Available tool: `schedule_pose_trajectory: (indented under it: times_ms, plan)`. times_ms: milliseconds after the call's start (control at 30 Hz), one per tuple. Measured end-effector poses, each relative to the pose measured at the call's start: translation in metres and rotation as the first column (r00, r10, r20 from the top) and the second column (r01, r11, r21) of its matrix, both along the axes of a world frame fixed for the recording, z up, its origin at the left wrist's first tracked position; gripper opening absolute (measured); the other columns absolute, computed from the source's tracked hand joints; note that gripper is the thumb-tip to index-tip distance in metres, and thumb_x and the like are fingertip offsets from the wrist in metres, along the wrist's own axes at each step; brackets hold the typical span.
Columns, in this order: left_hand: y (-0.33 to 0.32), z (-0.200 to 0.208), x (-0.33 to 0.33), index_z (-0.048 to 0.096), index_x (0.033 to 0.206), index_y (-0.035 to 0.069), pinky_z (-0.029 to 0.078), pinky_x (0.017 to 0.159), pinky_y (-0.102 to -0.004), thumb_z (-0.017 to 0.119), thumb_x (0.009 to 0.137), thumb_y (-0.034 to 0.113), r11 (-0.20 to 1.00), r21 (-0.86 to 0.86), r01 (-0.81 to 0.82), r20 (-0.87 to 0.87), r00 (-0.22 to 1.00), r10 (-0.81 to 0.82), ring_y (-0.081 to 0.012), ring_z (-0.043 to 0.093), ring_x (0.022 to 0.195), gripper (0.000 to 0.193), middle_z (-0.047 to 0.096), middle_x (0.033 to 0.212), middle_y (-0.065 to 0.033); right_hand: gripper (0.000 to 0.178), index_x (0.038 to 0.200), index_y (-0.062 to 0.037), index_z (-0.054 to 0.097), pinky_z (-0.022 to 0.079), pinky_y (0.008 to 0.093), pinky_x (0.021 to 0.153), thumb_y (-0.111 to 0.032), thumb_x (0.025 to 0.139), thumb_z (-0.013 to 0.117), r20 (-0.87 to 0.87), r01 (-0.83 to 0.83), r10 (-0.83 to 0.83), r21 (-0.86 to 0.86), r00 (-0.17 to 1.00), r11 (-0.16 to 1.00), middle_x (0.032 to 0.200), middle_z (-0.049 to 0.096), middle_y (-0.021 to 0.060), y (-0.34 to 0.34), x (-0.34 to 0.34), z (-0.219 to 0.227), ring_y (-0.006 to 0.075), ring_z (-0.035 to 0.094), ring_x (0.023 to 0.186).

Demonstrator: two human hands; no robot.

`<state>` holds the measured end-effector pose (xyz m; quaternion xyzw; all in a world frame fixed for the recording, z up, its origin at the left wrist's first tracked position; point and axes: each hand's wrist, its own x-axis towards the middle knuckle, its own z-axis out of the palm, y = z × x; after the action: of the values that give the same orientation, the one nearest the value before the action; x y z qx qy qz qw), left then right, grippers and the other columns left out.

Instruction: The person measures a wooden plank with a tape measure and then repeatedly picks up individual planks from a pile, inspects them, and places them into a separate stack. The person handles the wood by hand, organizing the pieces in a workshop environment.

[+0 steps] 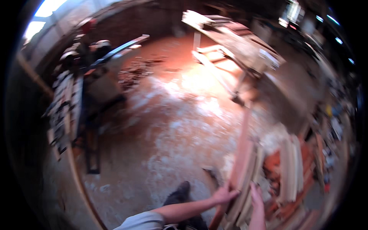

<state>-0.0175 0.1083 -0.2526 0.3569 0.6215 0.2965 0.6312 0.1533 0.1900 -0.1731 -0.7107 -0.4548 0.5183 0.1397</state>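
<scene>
A bundle of long wooden strips stands on end at the lower right, leaning slightly. My left hand grips the reddish outer strip near its lower part. My right hand wraps around the pale strips on the bundle's other side. My dark shoe shows on the floor just left of the bundle. The picture is blurred by motion.
A reddish, sawdust-covered floor spreads ahead. A dark machine on a metal stand stands at the left. A long wooden workbench with boards runs across the top right. More cut wood pieces lie stacked at the right.
</scene>
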Motion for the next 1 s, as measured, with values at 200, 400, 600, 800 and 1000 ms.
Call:
schedule_pose_trajectory:
  times_ms: [200, 400, 600, 800, 1000]
  plan:
    - [0.026, 0.02, -0.002, 0.008, 0.147, -0.007, 0.046, 0.099, -0.0391, 0.067, 0.085, 0.048, 0.999, 0.025, -0.032, 0.057, 0.998, 0.031, -0.0375, 0.055, 0.121, 0.102, 0.052, 0.129, -0.033, 0.06, 0.128, 0.0062, 0.053, 0.046, 0.039, 0.097, -0.036, 0.086, 0.064, -0.049, -0.067, 0.075, 0.145, 0.996, 0.987, 0.123, 0.061, 0.0213, 0.022, 0.02, -0.023, 0.0295, 0.058, 0.114]
    - [0.017, 0.039, -0.017, 0.005, 0.15, -0.002, 0.043, 0.102, -0.0394, 0.066, 0.085, 0.05, 1.0, 0.012, 0.023, 0.061, 0.998, -0.024, -0.0379, 0.051, 0.126, 0.103, 0.05, 0.133, -0.0313, 0.054, 0.124, 0.0042, 0.057, 0.048, 0.0399, 0.091, -0.031, 0.084, 0.066, -0.083, -0.029, 0.037, 0.091, 0.996, 0.995, 0.115, 0.064, 0.0226, 0.007, 0.01, -0.016, 0.0317, 0.061, 0.107]
    - [-0.019, 0.041, -0.018, 0.017, 0.147, -0.003, 0.045, 0.099, -0.0399, 0.067, 0.085, 0.048, 0.997, 0.077, -0.006, -0.069, 0.998, 0.011, -0.0362, 0.057, 0.118, 0.095, 0.054, 0.128, -0.0282, 0.05, 0.126, 0.0045, 0.054, 0.046, 0.0403, 0.094, -0.025, 0.086, 0.063, 0.07, -0.2, 0.189, 0.222, 0.98, 0.954, 0.116, 0.063, 0.0219, -0.026, 0.016, -0.032, 0.0301, 0.059, 0.106]
    - [-0.022, 0.017, -0.015, 0.047, 0.123, -0.012, 0.05, 0.087, -0.0348, 0.069, 0.085, 0.044, 0.987, -0.135, -0.085, 0.02, 0.996, 0.089, -0.0235, 0.062, 0.101, 0.071, 0.063, 0.112, -0.0201, 0.043, 0.117, 0.0064, 0.057, 0.043, 0.0327, 0.09, -0.03, 0.097, 0.047, -0.137, -0.189, 0.199, 0.08, 0.97, 0.979, 0.106, 0.063, 0.0132, -0.011, 0.018, -0.011, 0.0201, 0.055, 0.1]
    - [-0.023, -0.005, -0.004, 0.055, 0.117, -0.008, 0.051, 0.083, -0.0311, 0.066, 0.09, 0.037, 0.955, -0.183, -0.234, 0.328, 0.901, 0.284, -0.016, 0.062, 0.094, 0.054, 0.067, 0.104, -0.0123, 0.041, 0.093, 0.0018, 0.056, 0.04, 0.0308, 0.074, -0.036, 0.101, 0.042, -0.124, -0.114, 0.127, 0.108, 0.984, 0.988, 0.081, 0.05, 0.0023, -0.011, 0.027, -0.039, 0.0119, 0.042, 0.079]
